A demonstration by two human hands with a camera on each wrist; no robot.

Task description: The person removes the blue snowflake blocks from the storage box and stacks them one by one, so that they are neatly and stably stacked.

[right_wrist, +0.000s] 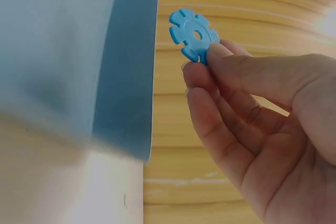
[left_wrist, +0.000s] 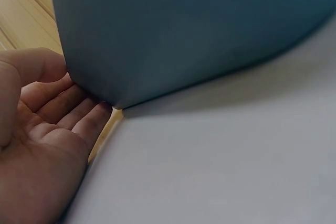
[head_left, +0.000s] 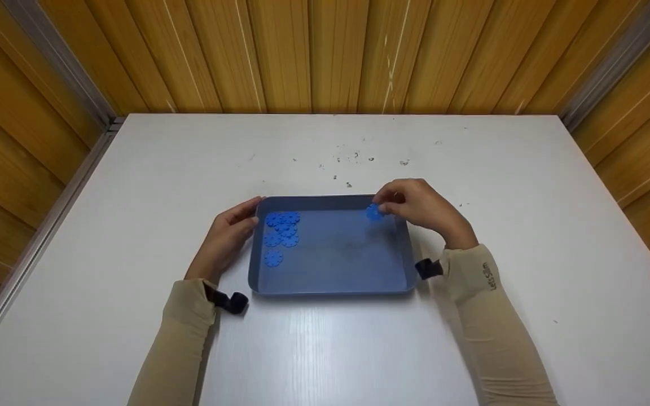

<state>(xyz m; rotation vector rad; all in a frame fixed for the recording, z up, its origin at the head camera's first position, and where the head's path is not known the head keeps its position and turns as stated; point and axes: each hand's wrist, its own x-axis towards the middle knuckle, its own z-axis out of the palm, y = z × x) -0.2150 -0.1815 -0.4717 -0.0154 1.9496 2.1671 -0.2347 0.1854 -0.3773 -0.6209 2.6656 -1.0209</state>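
"Where's the notched blue disc (right_wrist: 190, 38)?"
"Near the far right corner of the blue tray (head_left: 336, 248). The right hand (head_left: 422, 206) has it — a pinching grip, thumb against fingertips, the disc's centre hole in plain sight."
"And the other blue discs (head_left: 285, 230)?"
"In the tray's left end, several overlapping; a single disc (head_left: 273, 258) lies just apart on the near side."
"What about the left hand (head_left: 224, 239)?"
"Its grip is loose — thumb and fingers spread, touching the tray around the far left corner."
"Farther out?"
"A white tabletop (head_left: 325, 349) under the tray, with dark specks (head_left: 348, 185) beyond it, tan sleeves (head_left: 491, 332) on both arms, and wood-patterned panels (head_left: 280, 56) behind."
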